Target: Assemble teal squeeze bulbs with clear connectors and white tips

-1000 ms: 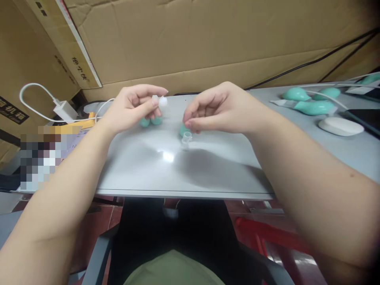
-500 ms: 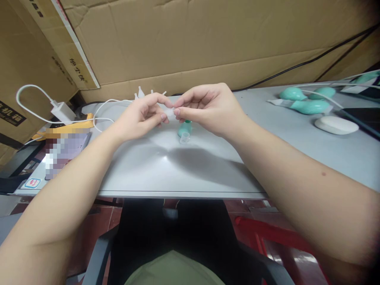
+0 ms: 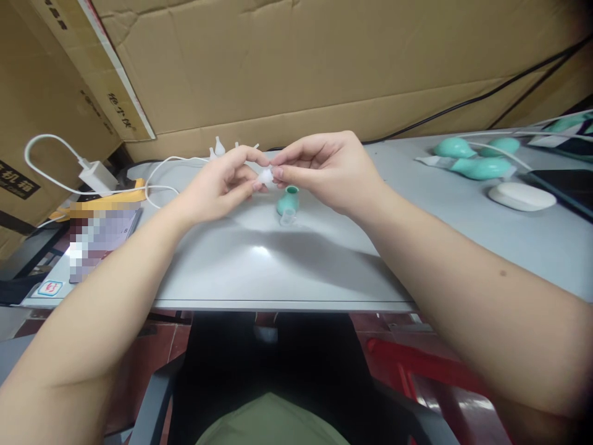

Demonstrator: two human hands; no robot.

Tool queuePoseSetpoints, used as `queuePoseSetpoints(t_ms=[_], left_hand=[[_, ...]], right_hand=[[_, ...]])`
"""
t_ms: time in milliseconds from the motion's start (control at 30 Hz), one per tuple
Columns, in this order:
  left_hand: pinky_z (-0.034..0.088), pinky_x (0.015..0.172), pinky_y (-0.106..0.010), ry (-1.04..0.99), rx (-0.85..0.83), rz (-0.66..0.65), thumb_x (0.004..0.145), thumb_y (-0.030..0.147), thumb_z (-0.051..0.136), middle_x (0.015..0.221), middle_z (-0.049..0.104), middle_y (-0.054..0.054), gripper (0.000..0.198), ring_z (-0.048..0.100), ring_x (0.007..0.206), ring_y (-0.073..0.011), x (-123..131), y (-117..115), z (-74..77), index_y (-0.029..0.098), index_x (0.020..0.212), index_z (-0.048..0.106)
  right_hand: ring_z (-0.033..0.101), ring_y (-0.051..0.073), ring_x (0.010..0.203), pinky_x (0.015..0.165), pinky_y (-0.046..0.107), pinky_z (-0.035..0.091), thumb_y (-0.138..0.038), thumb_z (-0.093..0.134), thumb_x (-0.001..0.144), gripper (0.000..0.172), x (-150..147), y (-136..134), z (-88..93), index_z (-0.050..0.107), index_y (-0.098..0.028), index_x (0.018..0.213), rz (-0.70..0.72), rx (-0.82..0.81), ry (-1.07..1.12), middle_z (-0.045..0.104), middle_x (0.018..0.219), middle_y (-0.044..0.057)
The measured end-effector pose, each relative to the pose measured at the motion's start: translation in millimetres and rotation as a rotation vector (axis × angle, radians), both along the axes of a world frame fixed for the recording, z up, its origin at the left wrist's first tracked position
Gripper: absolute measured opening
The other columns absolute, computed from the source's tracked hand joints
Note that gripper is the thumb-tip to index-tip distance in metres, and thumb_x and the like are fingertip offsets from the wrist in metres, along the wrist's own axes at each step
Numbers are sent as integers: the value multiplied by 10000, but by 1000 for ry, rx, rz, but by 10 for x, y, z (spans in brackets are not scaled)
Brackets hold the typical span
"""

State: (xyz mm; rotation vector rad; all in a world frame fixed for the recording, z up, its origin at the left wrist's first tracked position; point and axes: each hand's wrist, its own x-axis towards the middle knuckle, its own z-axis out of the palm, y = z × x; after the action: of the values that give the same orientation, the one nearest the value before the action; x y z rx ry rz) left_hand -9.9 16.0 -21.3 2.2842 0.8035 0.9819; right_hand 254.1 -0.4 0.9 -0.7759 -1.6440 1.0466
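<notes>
Between my fingertips, above the middle of the table, is a small translucent white nozzle (image 3: pixel 265 178). My left hand (image 3: pixel 227 185) pinches it from the left with thumb and fingers. From the right, the thumb and forefinger of my right hand (image 3: pixel 324 170) close on its other side, hiding part of it. Just below on the table stands a teal squeeze bulb (image 3: pixel 288 203), its round mouth facing up. A clear plastic cap-like piece (image 3: pixel 288 217) lies against the bulb's near side. Behind my left hand several white pointed nozzles (image 3: pixel 219 147) stand upright, partly covered.
Several teal bulbs (image 3: pixel 482 167) lie at the right, near a white rounded object (image 3: pixel 522 196) and a dark flat device (image 3: pixel 567 191). A white charger (image 3: pixel 98 178) and yellow power strip (image 3: pixel 109 199) sit at the left. A cardboard wall (image 3: pixel 324 68) rises behind the table.
The nozzle between my fingers shows more plainly now, and the bulb's mouth has come into fuller view. Both hands stay in almost the same place.
</notes>
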Motion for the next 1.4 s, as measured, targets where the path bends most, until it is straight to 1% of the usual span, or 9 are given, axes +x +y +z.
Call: queuePoseSetpoints(t_ms=[100,233,500,700,867,967,1067,1167,1400], left_hand=[[734,957,-375,-27,2,-39,1136,502,832,1131,926,-89,365,941,1127,-258,10,-10,1,258,1379,711],[736,976,-397,-33,-16,-27,1135,504,833,1157,944,-100,340,940,1140,-262,24,-8,3,257,1341,725],[734,958,-421,-19,-21,13,1107,577,847,1156,936,-95,415,924,1120,-274,33,-3,18,258,1331,706],[727,914,-408,-27,-12,41,1119,604,817,1064,906,-53,395,914,1048,-265,55,-5,5,277,1314,713],[734,904,-409,-16,15,32,1137,577,798,1071,905,-57,363,918,1041,-269,52,-33,15,269,1313,719],[747,934,-422,-34,50,34,1144,540,793,1093,920,-78,346,921,1058,-270,57,-44,10,254,1331,744],[761,1012,-457,-41,71,34,1159,569,782,1144,933,-102,377,922,1088,-267,77,-58,9,237,1337,792],[767,1049,-478,-24,90,46,1160,591,799,1175,939,-107,382,915,1095,-266,98,-84,25,227,1270,839],[774,1025,-485,-28,102,46,1146,586,835,1076,915,-94,357,913,1070,-275,92,-115,46,232,1179,857]], right_hand=[[886,257,965,928,419,788,-142,1082,858,189,-10,-12,15,936,-252,904,-4,0,5,940,998,61],[865,236,890,892,395,768,-95,1051,874,189,-19,-23,24,933,-243,875,-15,-2,-14,926,931,59],[912,304,1045,1009,469,807,-194,1085,857,158,-32,-12,-23,958,-275,906,-20,48,-22,961,1031,57],[903,270,964,950,434,808,-198,1103,873,169,-18,-12,-20,946,-253,899,6,12,5,943,971,69],[906,281,982,929,435,816,-195,1105,859,178,-11,-23,6,938,-252,877,34,-16,13,949,980,72],[909,280,994,929,427,815,-173,1073,873,144,-4,-21,31,956,-254,898,25,1,-19,950,983,66],[912,282,996,922,423,808,-168,1078,871,150,6,-19,52,947,-242,882,20,18,-31,947,986,77],[911,286,992,921,419,801,-194,1109,852,187,14,-16,56,926,-232,854,26,10,-22,939,975,85],[905,291,993,897,417,793,-308,1183,797,255,44,41,26,944,-244,857,88,-16,-12,943,963,74]])
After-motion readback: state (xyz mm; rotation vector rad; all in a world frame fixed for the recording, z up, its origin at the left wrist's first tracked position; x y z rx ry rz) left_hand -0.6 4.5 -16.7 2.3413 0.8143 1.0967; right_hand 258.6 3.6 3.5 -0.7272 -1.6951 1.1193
